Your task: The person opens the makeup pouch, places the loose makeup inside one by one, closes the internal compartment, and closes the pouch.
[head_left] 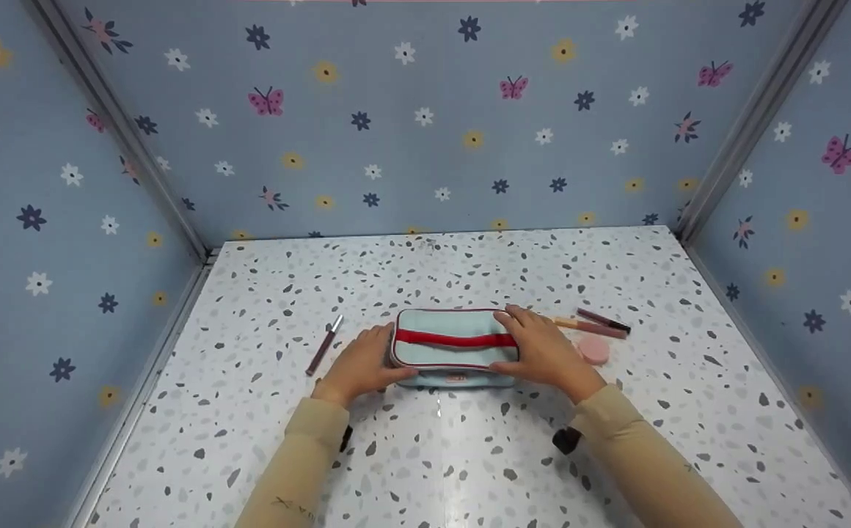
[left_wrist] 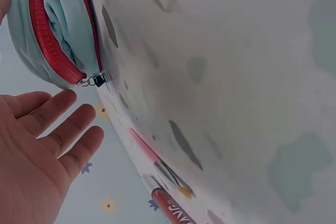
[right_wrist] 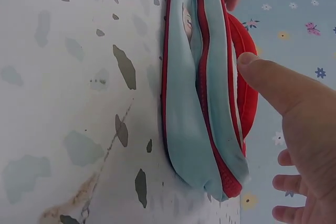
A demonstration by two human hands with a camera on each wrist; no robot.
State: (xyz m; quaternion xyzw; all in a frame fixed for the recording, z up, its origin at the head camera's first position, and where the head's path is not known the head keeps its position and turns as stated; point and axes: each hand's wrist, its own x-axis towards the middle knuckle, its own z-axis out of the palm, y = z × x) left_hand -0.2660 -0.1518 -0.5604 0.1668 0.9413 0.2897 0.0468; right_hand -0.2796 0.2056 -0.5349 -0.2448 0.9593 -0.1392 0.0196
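A light blue pouch (head_left: 455, 319) with red piping and a red strap handle (head_left: 455, 339) lies on the speckled table between both hands. Its red zip (left_wrist: 50, 43) runs round the side, with a metal zip pull (left_wrist: 93, 81) at the left end. My left hand (head_left: 363, 365) is at the pouch's left end, thumb by the front edge; in the left wrist view its fingers spread just off the pouch. My right hand (head_left: 546, 350) is at the right end, fingers over the top. The right wrist view has its thumb (right_wrist: 257, 66) against the upper edge, other fingers extended apart from it.
Left of the pouch lies a dark red tube (head_left: 324, 345); a pink-handled brush (left_wrist: 157, 158) lies near it. On the right are a pink round item (head_left: 593, 350), a pink stick with a yellowish end (head_left: 601, 328) and a dark tube (head_left: 603, 320). Floral walls (head_left: 425, 147) enclose the table.
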